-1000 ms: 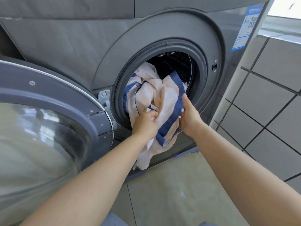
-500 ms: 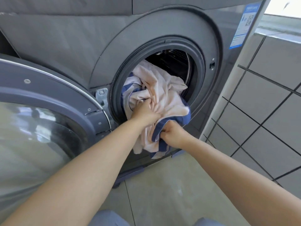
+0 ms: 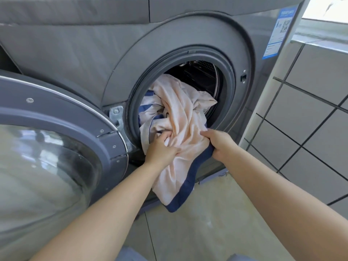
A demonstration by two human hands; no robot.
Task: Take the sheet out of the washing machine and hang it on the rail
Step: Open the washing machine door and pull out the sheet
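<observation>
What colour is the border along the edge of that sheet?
Dark navy blue, edging the pale peach sheet; it shows best in the head view, on the hanging corner.

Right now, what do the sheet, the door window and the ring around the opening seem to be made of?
Sheet: soft woven cloth, probably cotton, matte peach with a navy border; it folds and drapes.
Door window: clear glass or plastic, glossy; it shows reflections.
Ring: grey rubber by its look, dull and smooth.

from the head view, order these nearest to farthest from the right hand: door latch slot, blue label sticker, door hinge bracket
From the right hand:
1. door latch slot, above it on the right of the opening
2. door hinge bracket, across the opening to the left
3. blue label sticker, far up at the machine's top right corner
</observation>
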